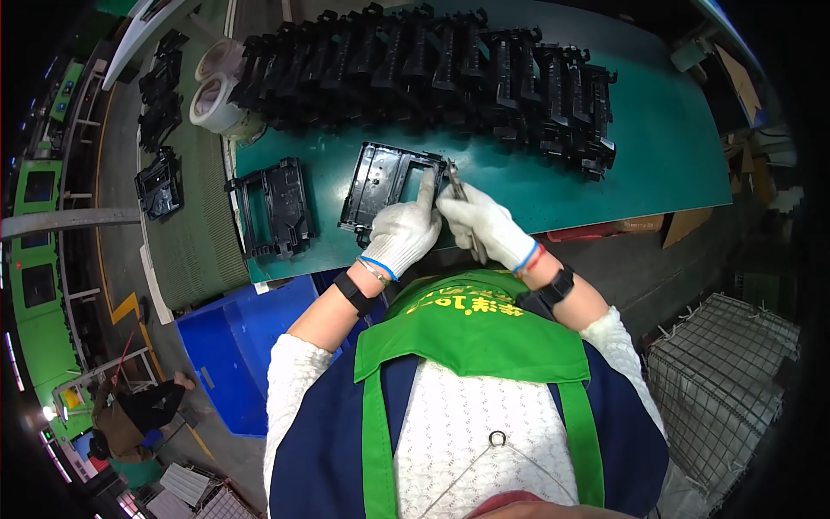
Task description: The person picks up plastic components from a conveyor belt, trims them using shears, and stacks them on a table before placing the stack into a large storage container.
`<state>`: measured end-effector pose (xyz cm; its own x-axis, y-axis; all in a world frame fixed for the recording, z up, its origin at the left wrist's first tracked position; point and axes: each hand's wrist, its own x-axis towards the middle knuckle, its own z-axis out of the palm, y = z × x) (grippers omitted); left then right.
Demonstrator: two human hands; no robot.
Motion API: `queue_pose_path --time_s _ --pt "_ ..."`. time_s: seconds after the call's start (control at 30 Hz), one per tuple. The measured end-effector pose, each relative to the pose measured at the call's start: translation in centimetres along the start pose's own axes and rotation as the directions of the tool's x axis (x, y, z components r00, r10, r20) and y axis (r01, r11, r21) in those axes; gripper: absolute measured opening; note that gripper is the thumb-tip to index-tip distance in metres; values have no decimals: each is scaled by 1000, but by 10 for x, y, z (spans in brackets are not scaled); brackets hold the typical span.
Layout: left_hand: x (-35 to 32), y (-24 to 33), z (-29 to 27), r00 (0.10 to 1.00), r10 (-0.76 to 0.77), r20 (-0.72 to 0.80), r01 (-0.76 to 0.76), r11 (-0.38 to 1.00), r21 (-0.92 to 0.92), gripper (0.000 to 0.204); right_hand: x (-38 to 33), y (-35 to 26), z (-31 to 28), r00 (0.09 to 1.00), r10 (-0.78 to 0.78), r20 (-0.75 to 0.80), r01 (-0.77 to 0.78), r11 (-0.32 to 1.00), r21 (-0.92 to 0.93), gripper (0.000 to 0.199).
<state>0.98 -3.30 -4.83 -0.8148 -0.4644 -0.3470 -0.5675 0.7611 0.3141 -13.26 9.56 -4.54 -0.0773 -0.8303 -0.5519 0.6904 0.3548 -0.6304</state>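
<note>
On the green tabletop (657,186), a black plastic frame (373,183) with a rectangular opening lies directly before me. My left hand (405,232), in a white knitted glove, holds its near right part, the index finger stretched along the frame and the other fingers partly hidden. Also gloved, my right hand (484,223) is closed around a pair of metal nippers (455,180). Their jaws are at the frame's right edge, and the handles stick out below my palm. Whether the jaws touch the plastic is too small to tell. Another black frame (285,208) lies apart to the left.
Several black plastic frames (441,73) stand packed in a long row across the back. Rolls of tape (214,102) sit at the table's left, beside a conveyor belt (199,208) carrying more parts. A blue bin (229,363) is below left, a wire cage (726,381) at right. Another person (130,424) sits far left.
</note>
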Motion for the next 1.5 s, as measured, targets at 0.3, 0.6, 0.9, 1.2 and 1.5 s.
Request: queue_pose_path --time_s 0.3,0.6,0.9,1.2,1.5 --pt "-29 6 -37 986 -28 -163 -115 596 -795 70 -44 -4 31 853 -489 182 451 516 -728 49" --pt "-73 -50 -72 967 -84 -242 41 983 -178 42 -13 -3 51 885 -321 338 371 45 -928 53" --pt "-101 -235 -80 653 -686 -321 617 728 -301 56 -10 8 57 826 -366 428 364 -232 -902 49" --pt "-90 -302 10 795 -62 -604 -237 884 -403 65 13 41 2 725 -555 407 568 149 -809 46" --pt "-158 -117 -116 929 -284 -236 -9 621 -784 67 -20 -40 -150 823 -538 182 568 786 -245 22"
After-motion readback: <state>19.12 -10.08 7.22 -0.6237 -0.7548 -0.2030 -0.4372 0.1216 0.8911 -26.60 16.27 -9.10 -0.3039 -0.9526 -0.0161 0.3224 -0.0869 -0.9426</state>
